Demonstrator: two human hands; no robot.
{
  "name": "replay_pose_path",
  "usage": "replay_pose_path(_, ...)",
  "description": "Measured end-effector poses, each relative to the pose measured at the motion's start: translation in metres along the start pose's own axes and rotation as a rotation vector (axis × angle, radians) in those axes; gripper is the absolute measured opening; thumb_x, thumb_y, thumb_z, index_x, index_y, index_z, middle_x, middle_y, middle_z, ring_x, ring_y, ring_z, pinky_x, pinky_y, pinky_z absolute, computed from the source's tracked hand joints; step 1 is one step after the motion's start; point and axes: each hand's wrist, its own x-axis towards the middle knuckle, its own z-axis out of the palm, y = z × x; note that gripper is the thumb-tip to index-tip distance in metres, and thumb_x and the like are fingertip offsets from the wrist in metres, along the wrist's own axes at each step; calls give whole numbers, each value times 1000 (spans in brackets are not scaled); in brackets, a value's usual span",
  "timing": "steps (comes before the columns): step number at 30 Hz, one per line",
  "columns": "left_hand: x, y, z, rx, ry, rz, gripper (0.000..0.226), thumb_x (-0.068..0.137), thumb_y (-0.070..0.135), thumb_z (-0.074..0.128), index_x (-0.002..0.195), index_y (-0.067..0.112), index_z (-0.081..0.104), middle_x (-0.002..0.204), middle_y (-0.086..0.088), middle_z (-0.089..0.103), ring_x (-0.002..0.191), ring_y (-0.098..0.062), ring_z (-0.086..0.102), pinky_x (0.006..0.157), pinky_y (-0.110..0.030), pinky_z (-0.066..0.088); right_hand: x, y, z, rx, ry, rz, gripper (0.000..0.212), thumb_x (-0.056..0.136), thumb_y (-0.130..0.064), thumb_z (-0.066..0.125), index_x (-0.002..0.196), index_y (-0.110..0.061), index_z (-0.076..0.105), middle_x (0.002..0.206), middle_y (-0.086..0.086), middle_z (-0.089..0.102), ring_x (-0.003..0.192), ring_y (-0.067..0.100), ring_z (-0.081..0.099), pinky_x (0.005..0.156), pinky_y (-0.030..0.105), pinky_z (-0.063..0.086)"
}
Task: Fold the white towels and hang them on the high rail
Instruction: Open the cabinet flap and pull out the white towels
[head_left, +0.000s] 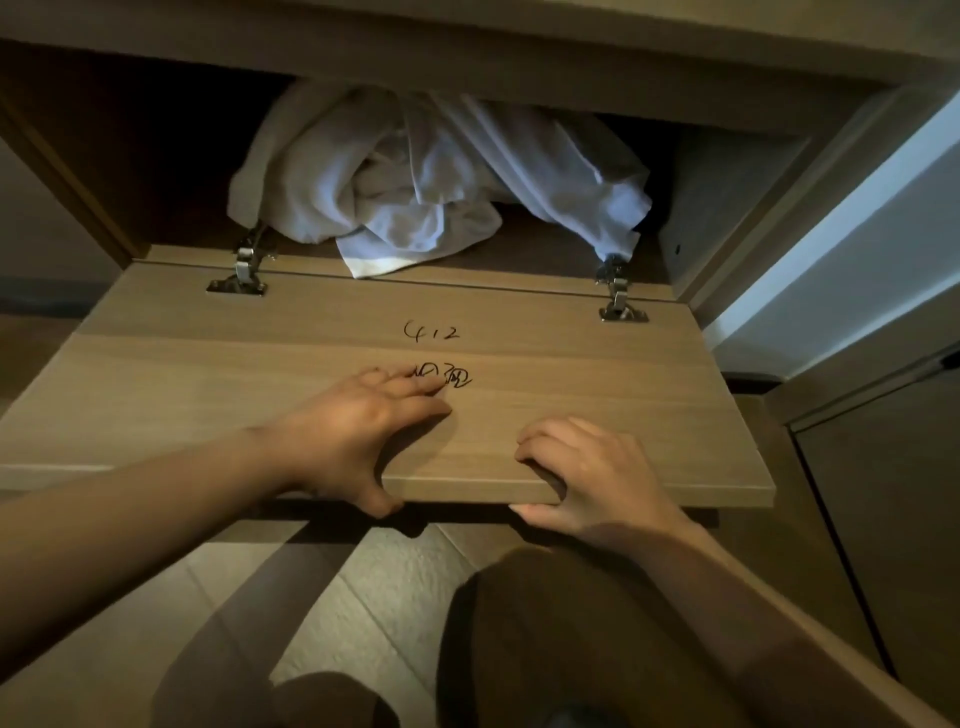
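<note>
towels: white, crumpled in one heap inside the cabinet, back-centre of the opening. one hemmed corner spills fwd to just behind the hinge line of the door. can't tell how many are in the heap.

handling, my guess: soft, limp, light. no stiffness, so they'll sag and drag along anything tangled w/ them. not fragile, not slippery. the right part hangs close over the right hinge and the left part sits near the left hinge, so cloth could snag on the metal if yanked. best hold imo: the loose hemmed corner at the front, or a bunch of the top folds, then lift up and out rather than across the hinges.

hands: neither touches the towels. the door is dropped open, approx flat, w/ pen marks on its inner face. left hand lies palm-down on the door, fingers spread fwd over the writing, thumb hooked under the front edge, so it clamps the panel betw thumb and palm. right hand grasps the same edge near it, fingers curled on top, thumb below. both forearms reach fwd from low in view, above a tiled floor.

rail: not in view. folding and hanging not begun.
</note>
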Motion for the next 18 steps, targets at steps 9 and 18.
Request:
replay_pose_path(9,18,-30,6,-73,112,-295,101,73,41,80,153,22,22,161,0,19,148,-25,16,118,-37,18,10,12,16,290,128,292,29,83,-29,77,110,-20,71,117,-7,67,107,12,61,92,37,52)
replay_pose_path(18,26,-33,32,131,-33,-331,111,65,57,79,153,30,18,164,1,-4,150,-27,3,115,-47,26,28,35,41,172,-192,428,85,84,-52,69,154,-36,23,163,-16,10,151,14,1,118,29,6)
